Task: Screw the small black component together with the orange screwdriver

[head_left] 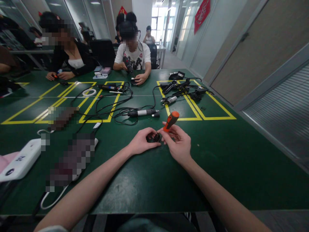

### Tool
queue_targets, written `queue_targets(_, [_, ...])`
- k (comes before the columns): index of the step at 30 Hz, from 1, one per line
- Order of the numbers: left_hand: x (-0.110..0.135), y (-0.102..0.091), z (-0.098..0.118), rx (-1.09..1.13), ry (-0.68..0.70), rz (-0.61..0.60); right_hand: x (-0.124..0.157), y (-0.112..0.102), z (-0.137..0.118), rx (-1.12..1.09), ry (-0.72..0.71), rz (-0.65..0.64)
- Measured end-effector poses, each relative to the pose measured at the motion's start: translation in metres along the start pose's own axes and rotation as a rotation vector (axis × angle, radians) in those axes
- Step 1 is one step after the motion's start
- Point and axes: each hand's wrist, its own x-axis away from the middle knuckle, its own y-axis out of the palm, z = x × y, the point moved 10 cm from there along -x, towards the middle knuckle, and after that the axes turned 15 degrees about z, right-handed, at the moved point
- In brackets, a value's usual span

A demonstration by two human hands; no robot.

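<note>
In my right hand (177, 140) is a screwdriver (172, 120) with an orange and dark grey handle, tilted so that its butt points up and away. Thumb and fingers close round the lower end of the handle, and the shaft is mostly hidden. My left hand (144, 141) curls round a small black part (156, 137) low over the green table. That part's exact kind does not show, since the fingers cover much of it. The two hands almost meet, with the screwdriver's lower end beside the black part.
Beyond my hands lies a black and silver electric screwdriver (142, 112) with its cable. A heap of black cables and tools (181, 87) sits inside yellow tape (217, 118). At left are a white power bank (23, 159) and blurred phones. Across the table (241, 161), a person (132, 54) holds a drill.
</note>
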Motion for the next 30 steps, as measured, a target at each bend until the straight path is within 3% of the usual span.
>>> queue_targets(5, [0.000, 0.000, -0.001, -0.002, 0.001, 0.008, -0.003, 0.001, -0.014, 0.024, -0.084, 0.000])
queue_targets(11, [0.000, 0.000, -0.003, 0.006, -0.011, 0.001, -0.004, -0.006, -0.005, 0.005, -0.047, 0.095])
queue_targets(16, [0.000, 0.001, -0.002, 0.001, 0.001, -0.003, -0.001, 0.001, 0.000, -0.029, -0.016, -0.003])
queue_targets(20, [0.000, 0.000, -0.002, -0.001, -0.003, 0.003, -0.002, 0.003, -0.009, 0.008, -0.069, -0.032])
queue_targets(30, [0.000, 0.000, -0.001, -0.012, -0.004, 0.002, -0.005, -0.005, -0.006, -0.028, -0.064, 0.063])
